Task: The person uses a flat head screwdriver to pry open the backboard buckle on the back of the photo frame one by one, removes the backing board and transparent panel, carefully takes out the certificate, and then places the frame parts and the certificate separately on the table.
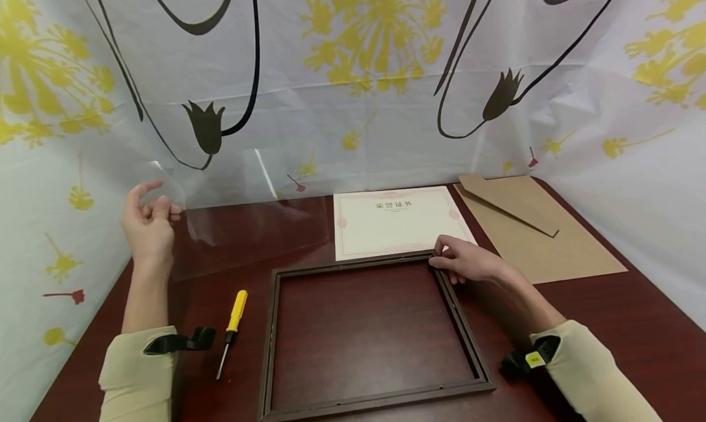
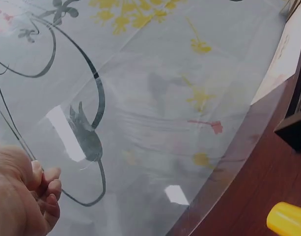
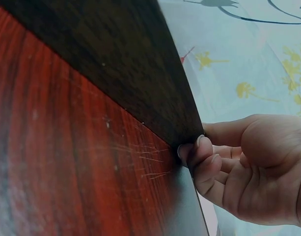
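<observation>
On the left, a clear, glossy sheet (image 1: 254,232) is pinched at its edge between thumb and fingers of my left hand (image 1: 148,226). Tilted over the back left of the table, the sheet shows glare streaks, and the curtain pattern is visible through it in the left wrist view. A dark brown picture frame (image 1: 380,402) lies in front of me, its middle showing bare table. At its far right corner, my right hand (image 1: 469,259) pinches the frame with thumb and fingers. In the right wrist view the fingertips grip the frame's dark side (image 3: 135,64).
Left of the frame lies a yellow-handled screwdriver (image 1: 237,312). A cream certificate (image 1: 397,232) with Chinese lettering lies behind the frame. To the back right is a brown board (image 1: 551,250) with a raised flap (image 1: 507,207). A patterned white curtain (image 1: 353,48) hangs behind the table.
</observation>
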`<action>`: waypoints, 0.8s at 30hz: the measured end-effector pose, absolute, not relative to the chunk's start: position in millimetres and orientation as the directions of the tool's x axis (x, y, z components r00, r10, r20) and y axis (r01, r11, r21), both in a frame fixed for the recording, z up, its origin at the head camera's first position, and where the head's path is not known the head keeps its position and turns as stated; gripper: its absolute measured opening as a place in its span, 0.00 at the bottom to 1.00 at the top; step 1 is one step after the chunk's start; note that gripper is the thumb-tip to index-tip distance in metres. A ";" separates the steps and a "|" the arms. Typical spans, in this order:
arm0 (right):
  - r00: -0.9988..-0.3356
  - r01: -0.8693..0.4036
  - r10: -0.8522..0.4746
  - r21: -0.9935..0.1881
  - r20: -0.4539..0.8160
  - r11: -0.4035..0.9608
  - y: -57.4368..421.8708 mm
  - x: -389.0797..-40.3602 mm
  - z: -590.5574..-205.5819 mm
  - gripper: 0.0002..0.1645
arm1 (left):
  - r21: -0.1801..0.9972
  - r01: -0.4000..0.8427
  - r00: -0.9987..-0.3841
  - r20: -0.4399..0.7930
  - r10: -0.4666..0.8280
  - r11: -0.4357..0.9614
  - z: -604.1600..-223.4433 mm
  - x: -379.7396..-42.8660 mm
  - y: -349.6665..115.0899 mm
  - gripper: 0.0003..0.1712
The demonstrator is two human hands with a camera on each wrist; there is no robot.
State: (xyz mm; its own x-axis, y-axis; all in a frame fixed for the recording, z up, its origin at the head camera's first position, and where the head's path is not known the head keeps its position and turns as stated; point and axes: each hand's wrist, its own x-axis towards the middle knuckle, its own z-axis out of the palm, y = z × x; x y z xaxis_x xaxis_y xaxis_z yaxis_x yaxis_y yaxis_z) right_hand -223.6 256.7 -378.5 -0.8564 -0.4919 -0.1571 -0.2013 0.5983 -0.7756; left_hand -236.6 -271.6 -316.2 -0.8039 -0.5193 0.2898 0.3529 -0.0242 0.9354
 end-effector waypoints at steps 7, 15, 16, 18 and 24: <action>-0.859 -0.204 -0.484 -0.755 -0.167 0.623 258.0 -226.4 -381.4 0.11 | 0.964 0.266 -0.827 0.234 -0.511 0.011 -322.6 -238.7 -277.7 0.23; -0.859 -0.210 -0.484 -0.746 -0.169 0.632 259.2 -226.9 -380.8 0.13 | 0.986 0.088 -0.849 0.149 -0.507 0.142 -333.7 -239.9 -284.7 0.16; -0.859 -0.211 -0.483 -0.744 -0.168 0.634 259.4 -226.9 -380.9 0.13 | 0.984 0.077 -0.851 0.147 -0.504 0.158 -334.9 -239.9 -285.7 0.14; -0.861 -0.214 -0.481 -0.739 -0.167 0.639 259.5 -226.8 -381.0 0.13 | 0.978 0.063 -0.857 0.155 -0.492 0.199 -337.2 -239.6 -288.1 0.14; -0.861 -0.210 -0.481 -0.744 -0.167 0.634 259.6 -227.1 -381.8 0.13 | 0.923 0.016 -0.878 0.197 -0.437 0.384 -342.8 -242.0 -295.8 0.29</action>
